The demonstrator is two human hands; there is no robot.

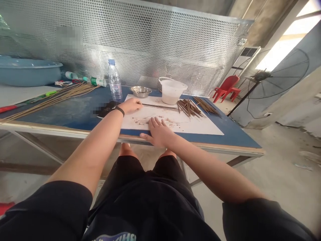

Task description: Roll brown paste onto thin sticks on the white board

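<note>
Long, thin, dark-brown sticks (160, 106), running rightward across the rectangular white board (208, 128), are being pinched at their left ends by the left hand (131, 105); the right hand (160, 132) is being rested palm-down, fingers spread.

A blue-topped counter (75, 110) carries a white rectangular sheet (195, 126) beneath the right grip (159, 131), a clear plastic blue-capped bottle (115, 80) beyond the left grip (132, 105), and long tan sticks (56, 98) farther left.

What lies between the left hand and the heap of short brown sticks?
In the head view, long, thin dark sticks lie across the white sheet, running from the left hand toward the heap of short brown sticks.
</note>
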